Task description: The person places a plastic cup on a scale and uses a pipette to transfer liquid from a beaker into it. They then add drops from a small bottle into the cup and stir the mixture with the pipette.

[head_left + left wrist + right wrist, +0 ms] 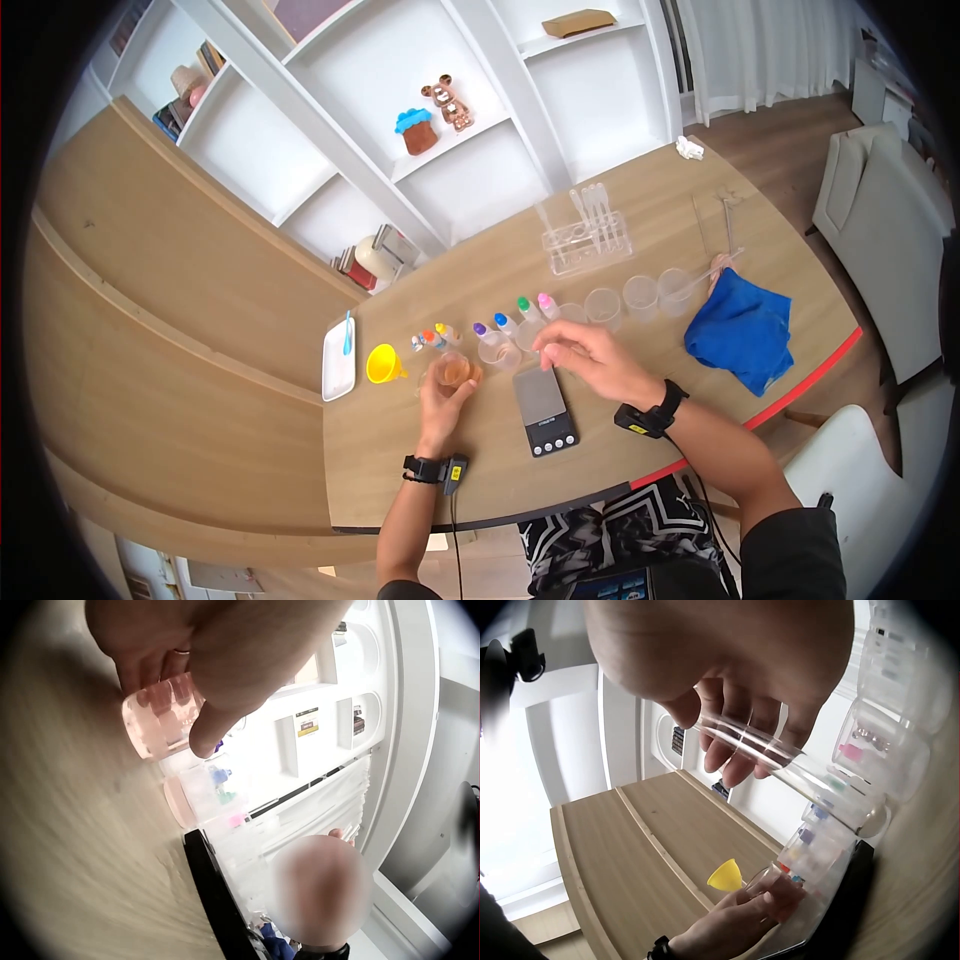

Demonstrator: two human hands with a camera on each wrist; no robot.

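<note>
My left hand (440,408) grips a clear cup of pale orange liquid (453,371), left of the black and grey digital scale (541,396). In the left wrist view, the fingers and thumb of this hand (240,652) curl round the pinkish cup (154,727). Above the scale's right side is my right hand (597,366). In the right wrist view, that hand (727,660) holds a slim transparent tube (780,763) between thumb and fingers, slanted, its rounded end away from the palm. Whether the tube holds liquid, I cannot tell.
Several clear cups (641,293) and colour-capped bottles (503,322) line the table behind the scale. A clear rack (588,246) stands farther back. Left are a yellow funnel (384,364) and white tray (339,375); right lies a blue cloth (740,325).
</note>
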